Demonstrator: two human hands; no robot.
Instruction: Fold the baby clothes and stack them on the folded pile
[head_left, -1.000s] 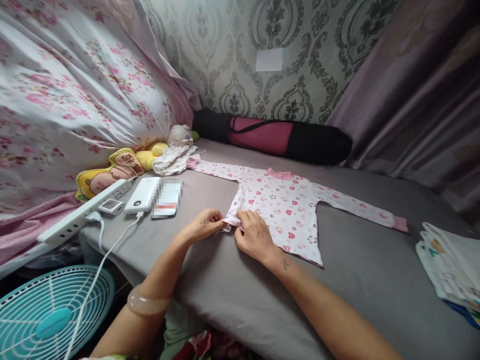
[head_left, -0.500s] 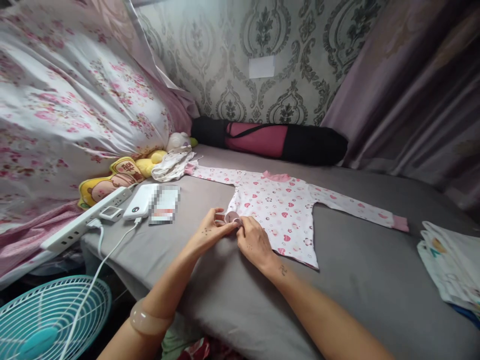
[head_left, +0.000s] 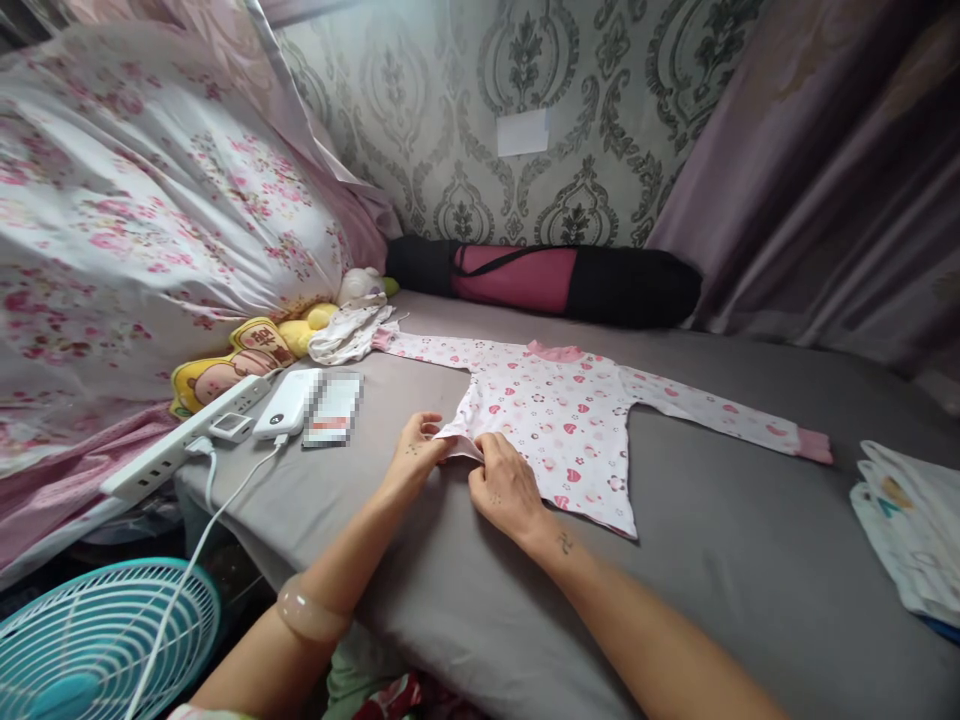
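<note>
A child's long-sleeved shirt (head_left: 559,425), white with pink hearts and flowers, lies spread on the grey bed sheet (head_left: 720,560). Its pink collar points away from me and both sleeves stretch out sideways. My left hand (head_left: 420,447) pinches the lower left corner of the hem, lifting it slightly off the sheet. Just to the right, my right hand (head_left: 506,485) grips the same hem edge with closed fingers. The fingertips of both hands are partly hidden by the cloth. The lower right corner of the shirt lies flat.
To the left are a power strip (head_left: 187,440), a white power bank (head_left: 289,405) with a cable, a blurred-out item (head_left: 331,410) and plush toys (head_left: 232,375). A teal fan (head_left: 105,640) stands below. A black-and-red long bag (head_left: 517,278) lies behind; folded clothes (head_left: 911,525) sit right.
The hem corner, curled up between my hands before, is now opened out and drawn flatter. My left hand has shifted slightly left, apart from the right.
</note>
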